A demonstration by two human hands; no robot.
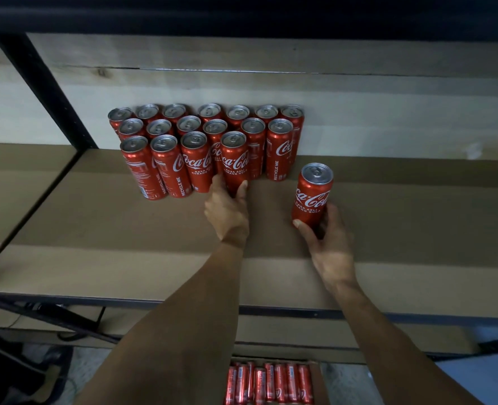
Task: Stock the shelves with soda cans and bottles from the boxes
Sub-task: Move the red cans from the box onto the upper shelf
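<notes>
The left hand (pixel 227 210) has thumb and fingers clasped round the base of a front-row can (pixel 233 160), standing on the shelf (pixel 125 229) against the block of cans (pixel 189 133). Well apart to the right, the right hand (pixel 328 244) grips another can (pixel 312 197) low down, upright, with its fingers wrapped about it.

Both bare forearms reach forward from the near edge, side by side, the left one angling in from the near left. The left hand (pixel 227 211) stretches farther, thumb and fingers spread and pinching at the tips, wrist straight. The right hand (pixel 328 244) sits nearer and to the right, palm turned left, fingers curled in a clasp.
</notes>
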